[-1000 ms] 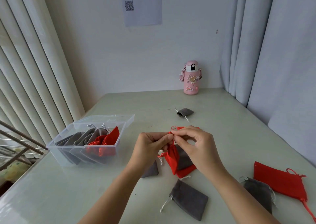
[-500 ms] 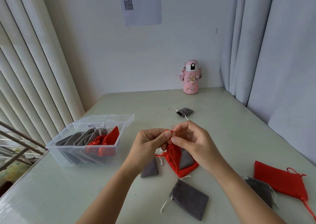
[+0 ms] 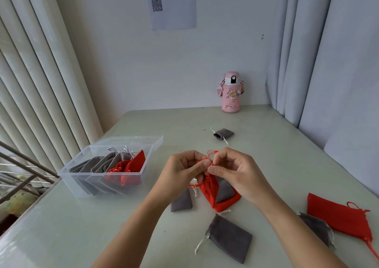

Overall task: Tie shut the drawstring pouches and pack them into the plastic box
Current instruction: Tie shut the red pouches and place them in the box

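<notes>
A small red drawstring pouch (image 3: 209, 188) hangs above the table's middle, its red cord looped at the top. My left hand (image 3: 181, 174) and my right hand (image 3: 232, 170) both pinch that cord, fingertips touching. Under the pouch lie another red pouch (image 3: 227, 203) and a grey one (image 3: 223, 192). The clear plastic box (image 3: 106, 172) stands at the left, open, with several grey and red pouches upright inside. Loose pouches lie around: grey (image 3: 181, 202), grey (image 3: 229, 240), grey (image 3: 316, 226), red (image 3: 338, 216), and a small grey one (image 3: 222, 134) farther back.
The box's clear lid (image 3: 133, 139) lies behind the box. A pink water bottle (image 3: 231, 92) stands at the back by the wall. Curtains hang along the right, vertical blinds and a metal rail (image 3: 24, 165) along the left table edge.
Both hands have risen slightly with the red pouch and keep working its cord; the loop now shows above my fingertips. Nothing else on the table has moved.
</notes>
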`<action>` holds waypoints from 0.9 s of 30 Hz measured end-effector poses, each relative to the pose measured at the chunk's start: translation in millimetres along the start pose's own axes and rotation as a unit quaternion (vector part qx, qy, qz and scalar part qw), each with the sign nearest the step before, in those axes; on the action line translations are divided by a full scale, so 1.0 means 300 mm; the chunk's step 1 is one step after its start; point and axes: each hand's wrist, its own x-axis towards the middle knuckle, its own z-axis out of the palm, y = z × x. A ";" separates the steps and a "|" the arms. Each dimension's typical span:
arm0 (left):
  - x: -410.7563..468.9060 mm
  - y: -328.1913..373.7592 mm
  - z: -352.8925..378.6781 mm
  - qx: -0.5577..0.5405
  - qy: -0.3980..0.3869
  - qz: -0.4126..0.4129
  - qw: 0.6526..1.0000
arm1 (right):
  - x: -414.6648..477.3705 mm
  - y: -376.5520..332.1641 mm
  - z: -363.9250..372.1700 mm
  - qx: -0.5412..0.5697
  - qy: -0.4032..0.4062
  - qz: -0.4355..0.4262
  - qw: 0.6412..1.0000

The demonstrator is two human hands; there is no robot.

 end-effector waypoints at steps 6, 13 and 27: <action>0.004 -0.007 -0.007 0.049 0.047 0.010 0.998 | -0.005 0.016 0.011 -0.103 0.043 -0.011 0.994; 0.006 -0.015 0.018 0.011 0.061 0.021 0.998 | -0.009 0.010 0.019 -0.133 0.092 -0.004 0.987; -0.004 -0.035 0.079 -0.021 0.178 0.036 0.983 | -0.014 0.006 0.027 -0.152 0.151 0.014 0.977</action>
